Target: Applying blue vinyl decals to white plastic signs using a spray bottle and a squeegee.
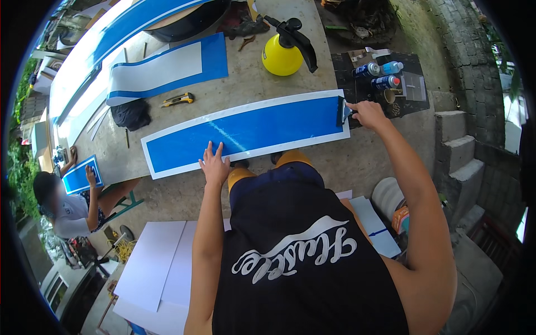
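Note:
A long panel (268,125) with a glossy blue face and white border lies across the front of the table. My left hand (214,163) is open, its fingers spread flat over the panel's near edge, left of its middle. At the right end of the blue area, my right hand (368,115) grips a squeegee (340,111). Its dark blade lies across the panel's width; part of the handle is hidden by my fingers. A yellow-and-black utility knife (178,100) and a dark cloth (130,114) lie beyond the panel. Farther back stands a yellow pump sprayer (282,56).
A curling blue-and-white sheet (167,67) lies behind the knife. Spray cans (385,82) and a cup (386,96) stand on a dark board at the right. At the left, another person (72,204) sits holding a small blue panel (84,174). White sheets (151,262) lie below the table.

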Tool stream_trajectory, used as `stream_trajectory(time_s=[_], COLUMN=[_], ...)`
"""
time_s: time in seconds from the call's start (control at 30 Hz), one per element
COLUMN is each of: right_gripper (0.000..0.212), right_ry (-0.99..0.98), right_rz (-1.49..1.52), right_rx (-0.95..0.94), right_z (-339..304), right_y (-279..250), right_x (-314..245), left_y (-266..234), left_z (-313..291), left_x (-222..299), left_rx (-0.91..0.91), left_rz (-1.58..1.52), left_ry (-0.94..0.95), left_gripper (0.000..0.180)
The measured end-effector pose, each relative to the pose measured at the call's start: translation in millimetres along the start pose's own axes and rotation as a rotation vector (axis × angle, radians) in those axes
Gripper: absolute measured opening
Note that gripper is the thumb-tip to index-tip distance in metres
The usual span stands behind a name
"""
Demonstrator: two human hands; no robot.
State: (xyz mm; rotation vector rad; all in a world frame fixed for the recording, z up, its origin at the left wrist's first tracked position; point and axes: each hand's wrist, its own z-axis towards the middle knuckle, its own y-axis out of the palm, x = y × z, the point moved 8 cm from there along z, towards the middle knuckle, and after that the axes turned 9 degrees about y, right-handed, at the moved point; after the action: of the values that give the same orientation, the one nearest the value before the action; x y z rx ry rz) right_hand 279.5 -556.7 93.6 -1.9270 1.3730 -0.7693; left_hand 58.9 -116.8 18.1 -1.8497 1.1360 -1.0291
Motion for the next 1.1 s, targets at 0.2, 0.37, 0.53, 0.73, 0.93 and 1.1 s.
stream_trajectory(time_s=[0.2,0.37,0.53,0.73,0.93,1.1], right_gripper=[0.04,0.024,0.023,0.04,0.046,0.045], right_ry=[-0.29,-0.474,-0.382,-0.184,0.053,-0.045], right_rz=[0.113,0.246,0.158,0.031,-0.071,0.111], right_rx=[0.105,0.185,0.122,0.036,-0.022,0.001], right_z=[-28,-25,-17,-20,-34,-25], right_y=[-17,10,17,26,18,-18], right_x=[-125,-275,-230,-55,57,-13], left_y=[0,2,-1,5,6,12], left_z=[-7,-18,-34,-47,-59,-70], left_x=[8,19,10,-10,-13,-15], left_rx=[0.132,0.132,0.088,0.09,0.068,0.04], left_rz=[0.01,0.004,0.001,-0.03,-0.041,-0.074], left_ry=[0.017,0.024,-0.043,-0.074,-0.111,-0.142], left_gripper=[0.054,0.054,0.052,0.047,0.043,0.041])
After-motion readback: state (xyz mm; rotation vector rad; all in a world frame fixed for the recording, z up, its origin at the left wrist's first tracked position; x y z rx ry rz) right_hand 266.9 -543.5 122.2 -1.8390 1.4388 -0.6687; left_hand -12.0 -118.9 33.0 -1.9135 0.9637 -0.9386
